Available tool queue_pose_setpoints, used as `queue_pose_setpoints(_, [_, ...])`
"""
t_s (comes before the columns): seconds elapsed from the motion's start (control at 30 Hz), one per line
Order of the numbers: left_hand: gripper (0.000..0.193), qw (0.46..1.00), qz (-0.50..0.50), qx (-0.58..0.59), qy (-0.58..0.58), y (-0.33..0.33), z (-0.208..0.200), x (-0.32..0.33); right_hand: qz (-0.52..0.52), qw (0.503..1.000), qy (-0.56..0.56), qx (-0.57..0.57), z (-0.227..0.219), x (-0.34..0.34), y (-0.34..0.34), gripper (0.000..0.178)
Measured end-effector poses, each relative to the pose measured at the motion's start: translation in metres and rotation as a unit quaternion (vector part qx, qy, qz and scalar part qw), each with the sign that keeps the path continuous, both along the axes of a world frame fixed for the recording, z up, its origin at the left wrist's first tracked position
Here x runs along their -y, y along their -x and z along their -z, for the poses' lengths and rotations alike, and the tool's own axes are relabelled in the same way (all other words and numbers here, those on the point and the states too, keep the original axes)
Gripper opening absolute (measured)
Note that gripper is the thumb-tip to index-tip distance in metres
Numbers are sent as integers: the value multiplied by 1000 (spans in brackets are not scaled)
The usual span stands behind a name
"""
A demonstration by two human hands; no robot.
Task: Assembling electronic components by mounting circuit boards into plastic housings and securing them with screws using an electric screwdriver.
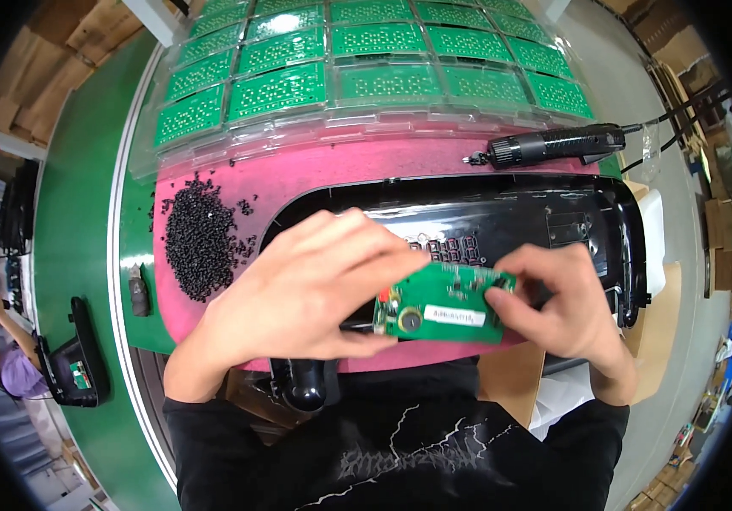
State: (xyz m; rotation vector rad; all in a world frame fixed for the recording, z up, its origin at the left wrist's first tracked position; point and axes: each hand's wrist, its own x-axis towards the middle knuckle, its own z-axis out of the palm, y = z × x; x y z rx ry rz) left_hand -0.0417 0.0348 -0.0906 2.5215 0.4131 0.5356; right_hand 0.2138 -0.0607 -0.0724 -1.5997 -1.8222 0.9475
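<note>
A green circuit board [438,294] is held up between my two hands, over the near side of a black plastic housing [511,213]. The board carries a white label strip, a round disc-shaped part, and a red and a white connector at its left end. My left hand [319,285] is closed on the left end, thumb below and fingers above. My right hand [562,298] pinches the right end between thumb and fingers. Inside the housing, behind the board, digit-shaped cutouts [451,249] partly show.
A pile of small black screws [200,238] lies on the pink mat [298,162] at left. An electric screwdriver [557,146] rests at the far right. Clear trays of green boards [383,83] fill the back. Another person [21,366] sits far left beside a similar housing [77,362].
</note>
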Motion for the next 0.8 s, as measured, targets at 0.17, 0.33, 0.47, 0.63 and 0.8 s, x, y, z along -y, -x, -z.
queue_pose_setpoints(0.17, [67,998,55,-23,9,-4,5,4,-50,997,45,-49,13,16,-15,13])
queue_pose_setpoints(0.33, [64,999,23,-15,29,-5,11,-2,-56,996,33,-67,15,16,-22,51])
queue_pose_setpoints(0.47, [62,998,-10,-2,60,-9,11,-4,-63,997,-3,-36,25,7,-31,64])
queue_pose_setpoints(0.63, [65,993,-77,-72,61,-16,12,-7,-74,992,-103,22,38,-15,-35,65])
queue_pose_setpoints(0.8, [67,989,-85,-112,40,-19,15,-7,-58,992,-98,55,40,-18,-30,66])
